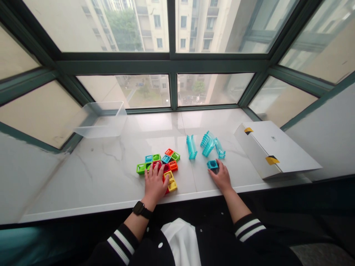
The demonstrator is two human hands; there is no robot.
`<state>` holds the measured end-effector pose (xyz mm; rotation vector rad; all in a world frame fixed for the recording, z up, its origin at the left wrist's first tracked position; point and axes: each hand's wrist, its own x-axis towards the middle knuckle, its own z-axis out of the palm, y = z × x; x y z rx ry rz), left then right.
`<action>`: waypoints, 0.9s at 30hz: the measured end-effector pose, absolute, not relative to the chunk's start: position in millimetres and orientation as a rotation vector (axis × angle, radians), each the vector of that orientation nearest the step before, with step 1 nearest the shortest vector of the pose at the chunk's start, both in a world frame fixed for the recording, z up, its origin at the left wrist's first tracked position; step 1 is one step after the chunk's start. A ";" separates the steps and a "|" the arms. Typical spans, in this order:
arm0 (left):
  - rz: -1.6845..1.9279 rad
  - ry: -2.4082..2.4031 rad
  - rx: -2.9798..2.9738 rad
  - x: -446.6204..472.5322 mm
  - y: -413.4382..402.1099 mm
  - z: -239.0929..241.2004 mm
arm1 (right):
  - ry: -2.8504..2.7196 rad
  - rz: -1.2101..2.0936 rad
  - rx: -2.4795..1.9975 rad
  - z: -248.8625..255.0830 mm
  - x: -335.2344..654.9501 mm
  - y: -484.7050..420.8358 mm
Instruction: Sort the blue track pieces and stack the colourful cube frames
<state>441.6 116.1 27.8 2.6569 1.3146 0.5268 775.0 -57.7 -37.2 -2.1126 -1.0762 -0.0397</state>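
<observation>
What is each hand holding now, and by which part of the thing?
The right hand touches the near edge of a small blue square block; a real grip cannot be told. The left hand rests on coloured square blocks, no clear hold.

We see a long window ledge (83, 192) across the lower part of the frame. At the upper left of the ledge sits a plastic box (100, 120). In the middle we have a pile of blocks (169, 162). To the right of the pile stand some curvy slides (208, 143), and one block (212, 164) lies just in front of them. A flat cardboard box (273, 147) lies at the right end. Our left hand (154, 184) is on the pile, and our right hand (220, 176) touches the one block. The window (172, 62) is behind it all.
</observation>
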 end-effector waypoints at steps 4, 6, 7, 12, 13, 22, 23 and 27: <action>0.522 1.314 2.646 441.8 115.6 29.0 | -1.100 -0.063 -2.120 -39.4 775.9 -57.8; 0.521 1.308 2.637 441.9 115.3 29.6 | -1.108 -0.073 -2.118 -39.3 775.2 -57.7; 0.521 1.305 2.635 441.9 115.1 29.7 | -1.112 -0.077 -2.116 -38.8 774.7 -57.7; 0.527 1.310 2.645 441.8 115.0 29.3 | -1.090 -0.042 -2.061 -31.5 772.3 -58.2; 0.529 1.309 2.643 441.7 115.1 29.2 | -1.065 -0.010 -2.032 -29.2 771.7 -59.1; 0.508 1.319 2.679 442.0 115.3 29.0 | -0.950 -0.154 -1.783 4.0 725.6 -68.6; 0.507 1.323 2.684 442.2 115.3 28.6 | -1.050 -0.080 -1.741 10.0 715.8 -65.6; 0.523 1.330 2.690 442.7 114.6 27.1 | -1.419 0.379 -1.566 30.6 673.4 -43.9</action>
